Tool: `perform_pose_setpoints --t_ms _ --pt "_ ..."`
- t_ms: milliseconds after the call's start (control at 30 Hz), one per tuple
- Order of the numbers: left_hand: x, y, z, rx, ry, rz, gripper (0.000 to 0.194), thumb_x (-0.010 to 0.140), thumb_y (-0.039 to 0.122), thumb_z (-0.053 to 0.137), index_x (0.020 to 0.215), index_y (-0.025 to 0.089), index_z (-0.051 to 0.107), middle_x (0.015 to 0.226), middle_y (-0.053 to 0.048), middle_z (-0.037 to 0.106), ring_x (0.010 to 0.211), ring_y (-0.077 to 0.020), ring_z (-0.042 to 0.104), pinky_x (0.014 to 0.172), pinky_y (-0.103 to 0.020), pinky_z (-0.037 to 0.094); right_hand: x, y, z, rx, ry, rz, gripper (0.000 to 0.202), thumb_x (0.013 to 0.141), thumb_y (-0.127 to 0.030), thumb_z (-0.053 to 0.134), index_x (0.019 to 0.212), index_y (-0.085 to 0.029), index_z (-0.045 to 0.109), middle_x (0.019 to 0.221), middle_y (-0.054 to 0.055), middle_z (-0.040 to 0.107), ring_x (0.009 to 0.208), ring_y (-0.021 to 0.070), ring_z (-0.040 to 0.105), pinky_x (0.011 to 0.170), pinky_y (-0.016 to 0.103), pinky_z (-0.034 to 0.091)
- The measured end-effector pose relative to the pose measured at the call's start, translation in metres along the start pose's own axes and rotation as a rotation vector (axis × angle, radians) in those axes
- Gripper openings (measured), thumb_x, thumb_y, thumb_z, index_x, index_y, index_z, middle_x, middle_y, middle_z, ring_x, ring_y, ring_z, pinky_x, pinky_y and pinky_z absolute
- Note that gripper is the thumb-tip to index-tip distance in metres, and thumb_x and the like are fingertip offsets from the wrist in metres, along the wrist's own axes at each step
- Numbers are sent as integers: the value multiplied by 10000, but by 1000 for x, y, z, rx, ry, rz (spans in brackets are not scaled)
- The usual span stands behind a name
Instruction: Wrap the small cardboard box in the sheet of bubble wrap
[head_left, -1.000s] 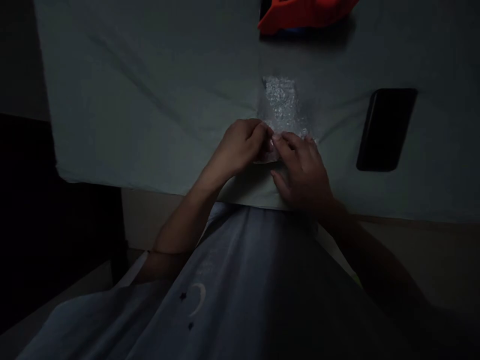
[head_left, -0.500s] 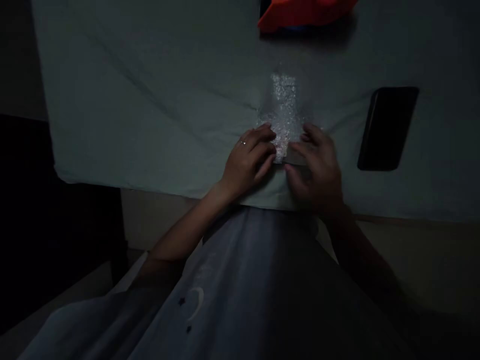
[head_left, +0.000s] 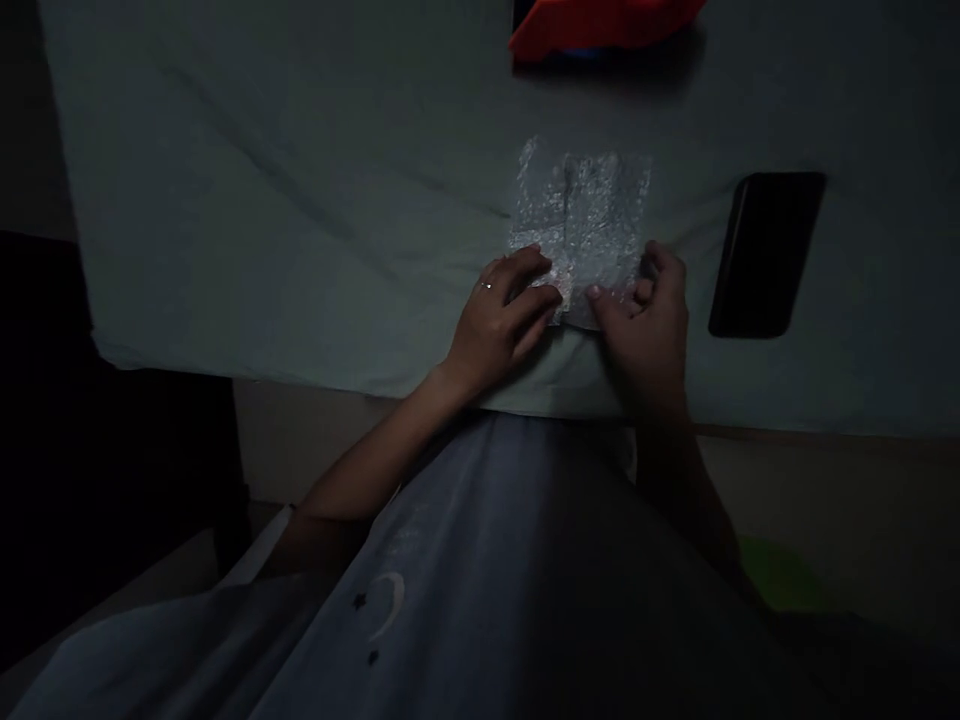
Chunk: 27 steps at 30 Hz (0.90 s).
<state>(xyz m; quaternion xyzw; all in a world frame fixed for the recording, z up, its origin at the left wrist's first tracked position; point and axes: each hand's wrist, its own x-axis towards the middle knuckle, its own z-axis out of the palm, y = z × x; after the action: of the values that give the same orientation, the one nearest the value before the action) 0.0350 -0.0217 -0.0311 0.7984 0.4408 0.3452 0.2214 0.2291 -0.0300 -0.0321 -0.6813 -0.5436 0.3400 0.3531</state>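
Head view: two hands (head_left: 577, 320), one bubble wrap (head_left: 581, 215)

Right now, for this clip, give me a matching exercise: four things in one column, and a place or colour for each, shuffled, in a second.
Things:
1. bubble wrap
2. black phone
3. orange object
4. ring

Places or colours:
A. at the far edge of the cloth-covered table, cut off by the picture's top
B. on a finger of the left hand
C. spread flat, its near edge under both hands' fingertips
D. lying beyond the right hand, to its right

Pairs: 1-C, 2-D, 3-A, 4-B
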Motion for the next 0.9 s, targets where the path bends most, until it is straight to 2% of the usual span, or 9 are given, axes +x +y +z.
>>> perform_pose_setpoints --t_ms 100,200,333,467,567,767,900 --pt "-1 2 2 -27 -15 -49 155 977 311 452 1055 254 573 1273 -85 559 1331 -240 477 1102 -489 405 6 3 6 -204 75 -148 812 745 -611 690 1385 -237 359 906 21 649 757 215 652 732 422 546" --pt "-1 2 2 -14 -40 -67 160 974 310 449 1060 260 574 1285 -85 557 1331 -242 479 1115 -509 381 6 7 9 -265 85 -241 777 804 -631 616 1415 -256 315 973 45 659 756 221 663 698 411 548" --pt "0 3 1 -10 -48 -71 168 977 298 437 1059 255 578 1284 -89 563 1335 -239 473 1116 -501 379 3 12 14 -148 59 -331 636 938 -548 439 1460 -252 231 1061 57 638 813 189 670 729 400 562" --pt "1 5 1 42 -52 -53 180 982 317 441 1048 241 590 1259 -90 581 1314 -230 494 1111 -491 389 0 11 23 10 11 -296 606 971 -450 394 1494 -307 123 1080 56 642 815 177 680 692 374 567" --pt "1 6 1 71 -32 -46 181 983 305 445 1047 238 600 1250 -91 584 1291 -212 510 1101 -464 408 0 3 30 91 0 -255 592 956 -439 425 1478 -304 181 1014 38 658 784 171 679 653 346 568" --pt "0 4 3 -3 -55 -55 190 982 301 437 1081 249 590 1274 -81 560 1335 -215 467 1083 -458 433 1 -21 28 196 -39 -137 399 897 -348 559 1276 -268 460 856 7 683 703 151 679 599 303 580" --pt "-1 4 8 38 39 -30 151 960 361 486 995 275 606 1179 -62 607 1271 -253 479 1065 -503 402 -5 -36 22 251 -80 -89 410 871 -238 546 1275 -242 477 914 12 722 722 151 693 633 326 603"
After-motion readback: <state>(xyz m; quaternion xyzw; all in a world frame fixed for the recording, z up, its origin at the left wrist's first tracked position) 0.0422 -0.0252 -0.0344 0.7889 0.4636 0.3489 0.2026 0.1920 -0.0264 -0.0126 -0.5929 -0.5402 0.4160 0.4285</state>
